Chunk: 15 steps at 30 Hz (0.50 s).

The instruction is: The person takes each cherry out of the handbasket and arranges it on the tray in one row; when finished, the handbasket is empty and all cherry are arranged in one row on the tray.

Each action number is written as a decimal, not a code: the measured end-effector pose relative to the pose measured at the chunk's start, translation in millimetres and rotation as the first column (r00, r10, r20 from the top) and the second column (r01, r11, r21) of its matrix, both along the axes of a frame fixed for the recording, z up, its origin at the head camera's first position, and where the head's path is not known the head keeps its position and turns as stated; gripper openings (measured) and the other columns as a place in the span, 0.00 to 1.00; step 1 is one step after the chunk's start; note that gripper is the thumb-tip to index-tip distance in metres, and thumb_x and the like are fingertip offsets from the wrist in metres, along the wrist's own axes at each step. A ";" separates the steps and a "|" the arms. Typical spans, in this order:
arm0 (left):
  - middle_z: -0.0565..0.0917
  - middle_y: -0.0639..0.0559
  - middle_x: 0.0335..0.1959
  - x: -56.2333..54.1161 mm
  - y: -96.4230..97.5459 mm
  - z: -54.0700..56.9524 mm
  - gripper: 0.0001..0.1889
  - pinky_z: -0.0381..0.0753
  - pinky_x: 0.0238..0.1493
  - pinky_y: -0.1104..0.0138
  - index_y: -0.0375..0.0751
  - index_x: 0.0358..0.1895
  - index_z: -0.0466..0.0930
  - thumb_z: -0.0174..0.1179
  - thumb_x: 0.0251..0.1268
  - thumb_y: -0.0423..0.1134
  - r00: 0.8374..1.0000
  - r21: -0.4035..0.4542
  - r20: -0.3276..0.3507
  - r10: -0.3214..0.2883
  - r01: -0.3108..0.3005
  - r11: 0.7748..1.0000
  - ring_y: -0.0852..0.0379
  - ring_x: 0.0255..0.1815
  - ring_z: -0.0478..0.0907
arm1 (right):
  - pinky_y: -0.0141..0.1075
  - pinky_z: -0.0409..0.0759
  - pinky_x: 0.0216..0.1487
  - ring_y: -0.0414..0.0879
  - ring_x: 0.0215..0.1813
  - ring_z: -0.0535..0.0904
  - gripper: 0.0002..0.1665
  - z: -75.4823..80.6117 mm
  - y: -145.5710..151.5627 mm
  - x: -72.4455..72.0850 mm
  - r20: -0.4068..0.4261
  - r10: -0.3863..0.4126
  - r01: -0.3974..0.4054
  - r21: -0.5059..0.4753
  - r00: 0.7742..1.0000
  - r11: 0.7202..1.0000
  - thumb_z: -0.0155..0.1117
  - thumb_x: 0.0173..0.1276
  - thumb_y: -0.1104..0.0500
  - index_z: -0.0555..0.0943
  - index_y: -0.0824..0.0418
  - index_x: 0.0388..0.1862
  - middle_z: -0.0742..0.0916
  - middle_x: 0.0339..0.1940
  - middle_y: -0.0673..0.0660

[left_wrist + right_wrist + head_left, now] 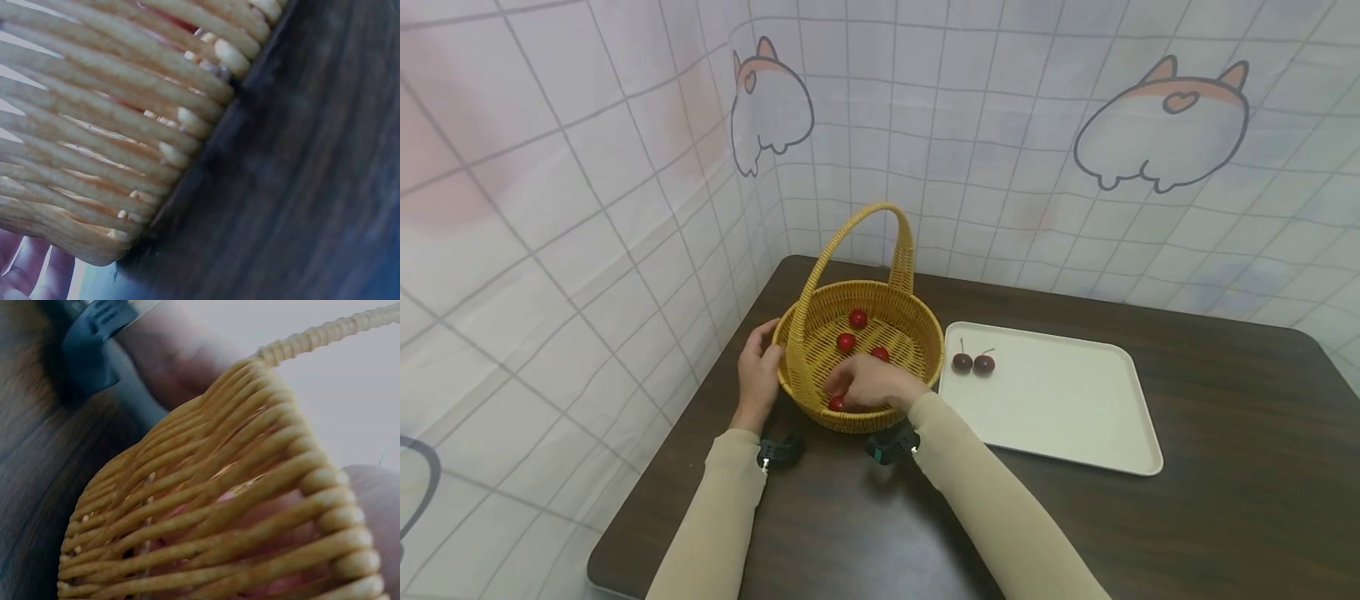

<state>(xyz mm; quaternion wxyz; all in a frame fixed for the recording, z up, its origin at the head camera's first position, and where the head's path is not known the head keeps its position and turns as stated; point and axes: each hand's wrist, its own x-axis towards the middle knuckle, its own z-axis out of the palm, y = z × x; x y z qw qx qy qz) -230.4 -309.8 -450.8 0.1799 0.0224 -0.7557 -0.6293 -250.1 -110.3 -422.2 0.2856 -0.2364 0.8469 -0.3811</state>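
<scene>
Basket (917, 327), right hand (874, 382) inside (fingers partly hidden), perhaps touching red fruit (836, 404)

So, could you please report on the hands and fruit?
Left hand touching wicker basket; right hand inside, at a red fruit, grip unclear; two stemmed cherries on tray; nothing visibly obstructing.

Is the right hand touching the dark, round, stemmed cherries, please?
Apart: the head view shows the right hand inside the yellow wicker basket, the cherries outside.
</scene>
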 end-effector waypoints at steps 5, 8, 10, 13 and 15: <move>0.76 0.36 0.57 -0.3 0.0 -0.8 0.24 0.72 0.46 0.71 0.31 0.64 0.72 0.47 0.64 0.29 1.000 -0.001 -0.002 -0.004 0.004 1.000 0.54 0.50 0.72 | 0.39 0.77 0.54 0.43 0.48 0.79 0.28 -3.9 -2.1 -0.2 -0.087 0.118 -0.114 0.059 0.989 0.992 0.58 0.56 0.75 0.84 0.54 0.53 0.86 0.46 0.48; 0.77 0.36 0.56 -0.7 -0.1 -2.2 0.23 0.72 0.45 0.71 0.32 0.63 0.72 0.47 0.64 0.29 1.000 -0.004 -0.003 -0.006 0.006 1.000 0.55 0.49 0.72 | 0.37 0.77 0.53 0.42 0.47 0.78 0.28 -7.1 -3.7 -0.7 -0.139 0.156 -0.145 0.086 0.978 0.986 0.57 0.56 0.76 0.84 0.54 0.52 0.85 0.45 0.48; 0.77 0.37 0.56 -0.5 0.0 -3.0 0.24 0.72 0.45 0.72 0.32 0.64 0.72 0.47 0.64 0.29 1.000 -0.005 0.000 -0.011 0.011 1.000 0.55 0.48 0.72 | 0.37 0.78 0.50 0.42 0.45 0.79 0.24 -8.7 -4.3 -1.2 -0.168 0.152 -0.138 0.092 0.974 0.986 0.60 0.57 0.74 0.84 0.54 0.50 0.86 0.43 0.48; 0.77 0.37 0.56 -0.6 0.3 -3.6 0.24 0.73 0.45 0.73 0.32 0.64 0.72 0.47 0.64 0.29 1.000 -0.005 -0.003 -0.020 0.020 1.000 0.56 0.48 0.72 | 0.37 0.78 0.49 0.42 0.45 0.79 0.20 -10.6 -3.9 -1.9 -0.211 0.104 -0.093 0.062 0.972 0.994 0.68 0.59 0.67 0.83 0.55 0.51 0.85 0.43 0.48; 0.77 0.37 0.56 -0.6 0.5 -3.4 0.24 0.72 0.45 0.72 0.32 0.64 0.72 0.47 0.64 0.29 1.000 -0.007 -0.008 -0.025 0.025 1.000 0.55 0.48 0.72 | 0.38 0.78 0.50 0.43 0.46 0.79 0.20 -11.4 -2.9 -2.3 -0.235 0.064 -0.061 0.020 0.970 0.998 0.71 0.59 0.63 0.82 0.54 0.52 0.85 0.44 0.48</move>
